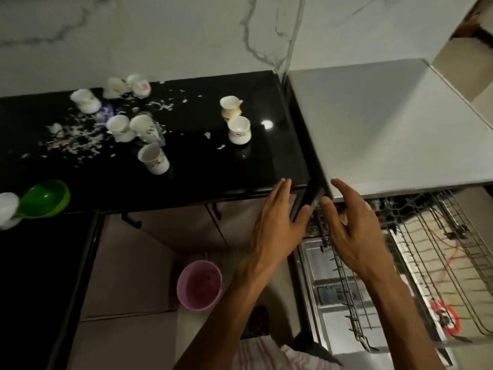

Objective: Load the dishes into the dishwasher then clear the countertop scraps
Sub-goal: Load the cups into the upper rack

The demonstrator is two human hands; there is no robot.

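Observation:
Several white cups stand on the black countertop (202, 172), among them a stained cup (230, 106), a cup beside it (239, 130) and one nearer me (154, 155). White scraps (74, 140) lie scattered at the left. The dishwasher (373, 124) stands open at the right with its wire rack (432, 252) pulled out. My left hand (277, 217) hovers at the counter's right front corner with fingers straight, holding nothing. My right hand (349, 217) hangs over the rack's left end, fingers relaxed and empty.
A green bowl (45, 198) and a white object (8, 212) sit at the counter's left front edge. A pink bucket (199, 285) stands on the floor below. The open dishwasher door (330, 297) lies low at the right.

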